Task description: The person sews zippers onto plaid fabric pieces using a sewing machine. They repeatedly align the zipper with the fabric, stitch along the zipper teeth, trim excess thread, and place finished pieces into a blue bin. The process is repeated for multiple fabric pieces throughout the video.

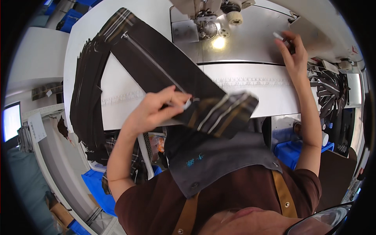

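Fabric first: the dark fabric panel (172, 74) with a zipper (152, 60) sewn along it lies on the white sewing table (117, 98). I read its long axis as a diagonal, running from the far-left corner of the table, away from the sewing machine head (207, 15), down toward the table's near edge. The zipper follows that same line, its top end pointing up-left and its lower end pointing at my left hand (156, 111). The panel's near end carries a striped plaid facing (223, 113) that hangs just past the table's near edge, blurred in the frame.

My left hand is clenched around that near end, fingers pinched on the fabric where the zipper runs out; something small and pale sits at the fingertips, too blurred for me to name.

My right hand (293, 55) is up on the machine bed to the right of the machine head, fingers loosely spread and touching a small white object (279, 36) beside a beige housing (309, 37). I cannot tell whether it grips that object or only rests against it.

Left of the machine head, along the table's left edge, a stack of dark cut pieces (84, 90) lies partly under the panel. A printed ruler strip (250, 83) crosses the table below the machine head.
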### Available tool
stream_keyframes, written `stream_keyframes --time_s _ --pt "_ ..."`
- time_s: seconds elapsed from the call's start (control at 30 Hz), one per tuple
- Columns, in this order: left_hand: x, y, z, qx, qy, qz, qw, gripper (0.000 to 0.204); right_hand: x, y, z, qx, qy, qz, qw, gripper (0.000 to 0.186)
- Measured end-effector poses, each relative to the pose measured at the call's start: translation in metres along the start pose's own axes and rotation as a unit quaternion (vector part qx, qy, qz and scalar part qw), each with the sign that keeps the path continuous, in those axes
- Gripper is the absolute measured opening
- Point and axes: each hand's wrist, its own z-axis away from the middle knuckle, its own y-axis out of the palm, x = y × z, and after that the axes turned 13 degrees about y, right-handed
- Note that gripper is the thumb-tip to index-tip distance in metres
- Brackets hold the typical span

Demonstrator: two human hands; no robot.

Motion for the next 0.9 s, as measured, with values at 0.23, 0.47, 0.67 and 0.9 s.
stream_keyframes --time_s 0.23,0.47,0.67,0.9 --pt "0.001 0.026 0.022 -0.078 0.000 0.070 0.995 0.007 0.115 0.034 0.049 0.145 -0.395 0.102 0.902 0.030" --pt "-0.003 0.026 0.022 -0.080 0.005 0.119 0.990 0.005 0.112 0.048 0.045 0.147 -0.384 0.155 0.898 0.026" --pt "-0.002 0.024 0.021 -0.083 -0.006 0.139 0.987 0.008 0.107 0.062 0.038 0.145 -0.365 0.141 0.909 0.022" --pt "-0.003 0.021 0.036 -0.527 -0.013 0.093 0.845 0.044 0.073 0.041 0.013 0.092 -0.273 0.235 0.928 0.039"
